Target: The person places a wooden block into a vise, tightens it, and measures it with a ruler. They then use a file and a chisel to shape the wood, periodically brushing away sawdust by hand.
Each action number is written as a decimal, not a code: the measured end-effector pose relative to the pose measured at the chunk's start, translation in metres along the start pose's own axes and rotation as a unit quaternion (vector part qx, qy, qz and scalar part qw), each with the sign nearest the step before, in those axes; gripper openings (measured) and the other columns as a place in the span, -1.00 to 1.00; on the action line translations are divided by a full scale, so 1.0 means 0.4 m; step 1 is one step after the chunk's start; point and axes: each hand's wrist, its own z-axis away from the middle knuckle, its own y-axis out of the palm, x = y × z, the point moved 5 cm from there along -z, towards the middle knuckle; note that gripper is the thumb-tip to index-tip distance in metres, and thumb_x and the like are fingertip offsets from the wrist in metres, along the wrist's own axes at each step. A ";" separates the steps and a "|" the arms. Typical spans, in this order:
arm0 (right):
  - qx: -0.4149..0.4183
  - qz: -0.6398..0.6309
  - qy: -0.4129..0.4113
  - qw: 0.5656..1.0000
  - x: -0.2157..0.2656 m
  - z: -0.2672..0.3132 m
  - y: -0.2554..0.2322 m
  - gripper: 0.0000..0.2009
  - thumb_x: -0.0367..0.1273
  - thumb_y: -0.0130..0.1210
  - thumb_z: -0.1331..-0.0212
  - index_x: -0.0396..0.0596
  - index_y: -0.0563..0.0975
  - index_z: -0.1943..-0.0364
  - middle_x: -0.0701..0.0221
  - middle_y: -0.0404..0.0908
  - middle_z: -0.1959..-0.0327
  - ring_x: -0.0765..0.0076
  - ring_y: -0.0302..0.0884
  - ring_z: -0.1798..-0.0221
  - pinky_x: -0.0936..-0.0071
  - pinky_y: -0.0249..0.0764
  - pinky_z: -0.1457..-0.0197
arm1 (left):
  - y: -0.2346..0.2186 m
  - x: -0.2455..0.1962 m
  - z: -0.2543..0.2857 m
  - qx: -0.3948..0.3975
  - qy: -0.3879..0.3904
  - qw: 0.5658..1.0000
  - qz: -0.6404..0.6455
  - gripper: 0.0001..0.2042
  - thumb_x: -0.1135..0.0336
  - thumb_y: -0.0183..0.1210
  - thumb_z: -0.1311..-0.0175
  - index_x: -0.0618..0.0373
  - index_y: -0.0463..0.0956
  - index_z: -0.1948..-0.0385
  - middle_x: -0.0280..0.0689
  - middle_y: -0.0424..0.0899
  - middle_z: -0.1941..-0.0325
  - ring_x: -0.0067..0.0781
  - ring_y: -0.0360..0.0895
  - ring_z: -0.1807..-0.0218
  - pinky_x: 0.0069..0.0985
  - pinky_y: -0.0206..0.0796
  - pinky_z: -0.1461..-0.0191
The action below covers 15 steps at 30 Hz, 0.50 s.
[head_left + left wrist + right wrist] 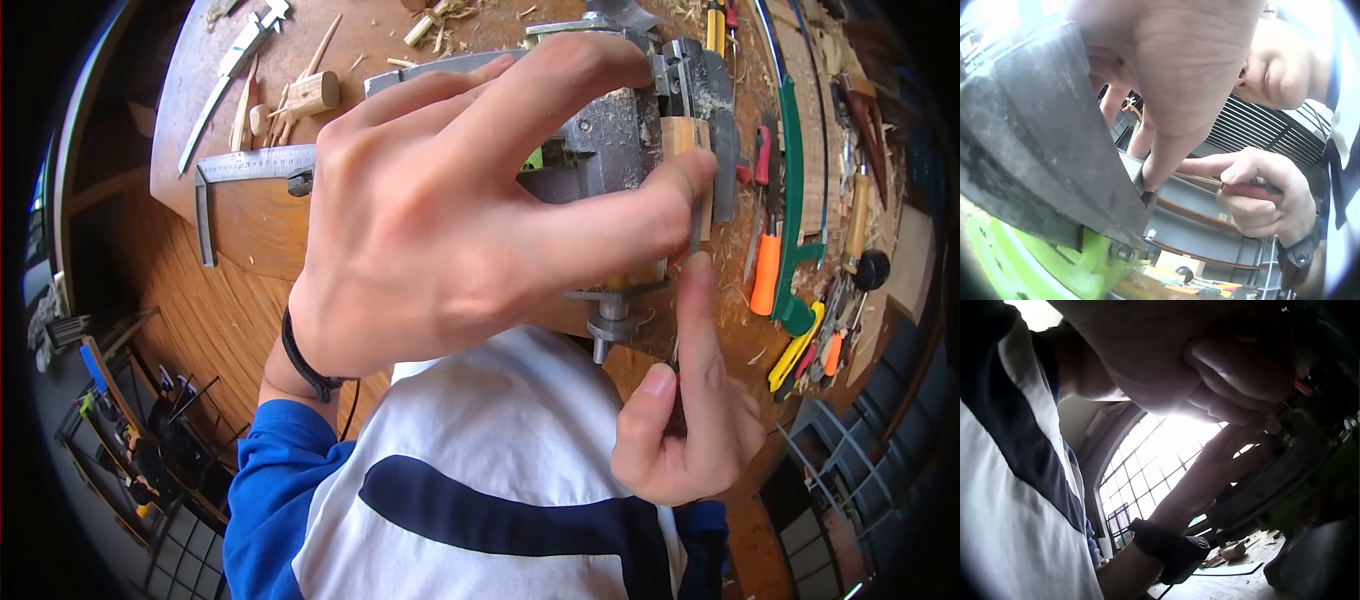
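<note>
My left hand (430,200) spreads over a grey bench vise (600,150). Its thumb reaches across a small wooden block (686,135) held upright between the vise jaws, and its bent index finger rests toward the vise's far end. Close in front of the block is my right hand (700,430), index finger stretched toward it. In the left wrist view this hand grips a small tool with a red and black handle (1250,192). Its working end is mostly hidden by the finger, so I cannot tell its kind.
A combination square (255,163), a caliper (232,60) and a wooden cylinder (312,93) lie on the left of the wooden bench. To the right are a green hacksaw (790,200), an orange-handled tool (766,275) and a yellow cutter (797,348). Shavings are scattered about.
</note>
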 end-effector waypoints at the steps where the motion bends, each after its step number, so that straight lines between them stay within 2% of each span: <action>1: -0.004 -0.002 0.000 1.000 0.000 0.001 0.001 -0.53 -0.50 -0.14 -0.18 -0.60 0.40 -0.15 -0.08 0.58 -0.11 0.10 0.77 0.28 0.48 0.62 0.38 | 0.001 0.000 0.000 -0.001 0.000 1.000 0.003 -0.50 0.31 0.44 0.27 -0.08 0.72 0.09 0.00 0.59 -0.04 -0.08 0.68 0.04 -0.23 0.61 -0.07; 5: 0.018 -0.015 0.014 1.000 -0.002 -0.007 -0.004 -0.52 -0.48 -0.13 -0.19 -0.60 0.39 -0.16 -0.12 0.56 -0.12 0.06 0.76 0.20 0.45 0.64 0.28 | -0.001 -0.003 0.000 0.004 -0.020 1.000 0.001 -0.51 0.29 0.43 0.26 -0.08 0.72 0.09 -0.02 0.60 -0.03 -0.09 0.69 0.05 -0.23 0.61 -0.07; 8: 0.030 -0.019 -0.018 0.999 -0.013 -0.021 -0.008 -0.52 -0.48 -0.13 -0.19 -0.61 0.37 -0.17 -0.14 0.54 -0.14 0.01 0.73 0.08 0.43 0.65 0.16 | -0.002 -0.003 -0.002 0.006 -0.026 1.000 -0.008 -0.51 0.27 0.43 0.25 -0.09 0.72 0.09 -0.05 0.60 -0.03 -0.10 0.69 0.07 -0.23 0.62 -0.06; 11: 0.045 -0.029 -0.012 0.998 -0.016 -0.023 -0.008 -0.51 -0.49 -0.15 -0.20 -0.61 0.36 -0.19 -0.17 0.52 -0.16 -0.02 0.69 -0.02 0.42 0.64 0.06 | -0.003 -0.004 -0.003 0.009 -0.028 0.999 -0.020 -0.50 0.25 0.43 0.25 -0.09 0.72 0.08 -0.07 0.60 -0.02 -0.11 0.70 0.09 -0.22 0.63 -0.03; 15: 0.065 -0.027 -0.003 0.998 -0.010 -0.032 -0.011 -0.51 -0.51 -0.17 -0.20 -0.62 0.34 -0.20 -0.17 0.50 -0.18 -0.01 0.69 -0.02 0.42 0.64 0.06 | 0.004 -0.001 0.001 -0.007 -0.018 0.999 -0.026 -0.50 0.25 0.43 0.25 -0.08 0.72 0.08 -0.07 0.60 -0.02 -0.11 0.70 0.11 -0.22 0.64 -0.01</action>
